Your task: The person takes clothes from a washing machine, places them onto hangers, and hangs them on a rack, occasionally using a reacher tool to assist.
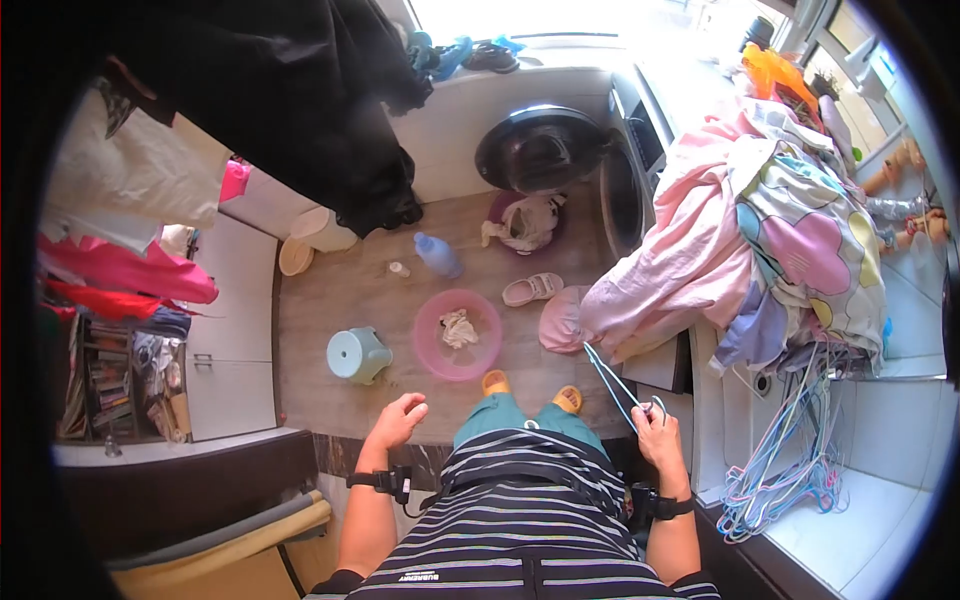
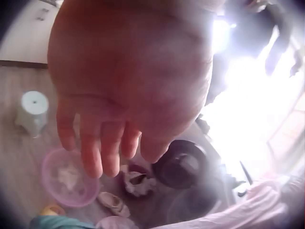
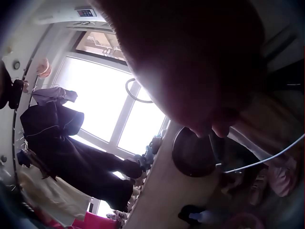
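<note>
In the head view the right hand (image 1: 657, 436) grips a light blue wire hanger (image 1: 610, 385), whose loop points up and left toward a heap of pink and patterned laundry (image 1: 700, 230). The hanger's white end (image 3: 267, 158) shows below the dark right hand (image 3: 190, 67) in the right wrist view. Nothing is held by the left hand (image 1: 397, 420), raised over the floor with fingers relaxed; its palm and loosely bent fingers fill the top of the left wrist view (image 2: 128, 76). A tangle of hangers (image 1: 785, 470) lies on the ledge at the right.
On the floor are a pink basin (image 1: 425, 335) with a white cloth, a blue stool (image 1: 350, 354), a blue bottle (image 1: 437, 255), a purple basin (image 1: 548, 243) and a shoe (image 1: 533, 290). A round black door (image 1: 540, 150) stands out from the washer. Dark clothes (image 1: 290, 90) hang upper left.
</note>
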Demonstrator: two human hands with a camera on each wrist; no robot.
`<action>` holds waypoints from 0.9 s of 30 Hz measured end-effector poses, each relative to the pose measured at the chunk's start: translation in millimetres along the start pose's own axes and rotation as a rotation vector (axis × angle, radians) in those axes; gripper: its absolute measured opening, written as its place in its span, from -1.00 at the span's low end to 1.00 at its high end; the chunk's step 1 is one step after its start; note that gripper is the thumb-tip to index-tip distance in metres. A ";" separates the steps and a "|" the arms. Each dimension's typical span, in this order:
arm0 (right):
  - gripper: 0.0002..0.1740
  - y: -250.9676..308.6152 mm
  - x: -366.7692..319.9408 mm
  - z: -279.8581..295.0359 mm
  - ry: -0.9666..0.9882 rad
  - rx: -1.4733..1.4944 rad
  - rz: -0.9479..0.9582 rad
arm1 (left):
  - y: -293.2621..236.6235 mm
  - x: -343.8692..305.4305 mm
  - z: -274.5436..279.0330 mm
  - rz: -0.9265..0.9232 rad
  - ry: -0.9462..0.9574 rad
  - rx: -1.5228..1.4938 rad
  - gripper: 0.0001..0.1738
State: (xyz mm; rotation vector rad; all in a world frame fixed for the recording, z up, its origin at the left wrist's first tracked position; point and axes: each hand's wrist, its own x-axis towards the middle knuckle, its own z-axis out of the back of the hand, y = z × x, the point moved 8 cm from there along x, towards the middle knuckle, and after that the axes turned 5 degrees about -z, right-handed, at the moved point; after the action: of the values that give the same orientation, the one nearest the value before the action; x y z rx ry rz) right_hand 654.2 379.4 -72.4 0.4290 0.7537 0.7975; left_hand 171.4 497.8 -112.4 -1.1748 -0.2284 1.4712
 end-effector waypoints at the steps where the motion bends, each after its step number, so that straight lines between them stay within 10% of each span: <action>1: -0.68 -2.2 2.8 -2.6 0.009 -0.015 0.019 | 41.6 -1.9 -3.4 0.086 -0.032 -0.111 -0.61; 6: -0.66 -26.3 7.1 -15.2 0.127 -0.136 -0.060 | 212.6 -102.7 -31.0 0.662 -0.166 -0.284 -0.72; 11: -0.64 -47.4 3.7 -26.9 0.243 -0.206 -0.120 | 238.1 -193.7 -69.0 0.917 -0.204 -0.405 -0.71; 27: -0.61 -57.0 30.3 -72.3 0.309 -0.204 -0.005 | 170.1 -101.2 -28.0 0.453 -0.270 -0.424 -0.87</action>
State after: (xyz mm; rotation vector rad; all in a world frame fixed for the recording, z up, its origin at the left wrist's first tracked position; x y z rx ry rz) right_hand 642.0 371.5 -168.2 0.1203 0.9476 0.9379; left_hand 65.3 349.3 -193.8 -1.4229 -0.5029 2.0532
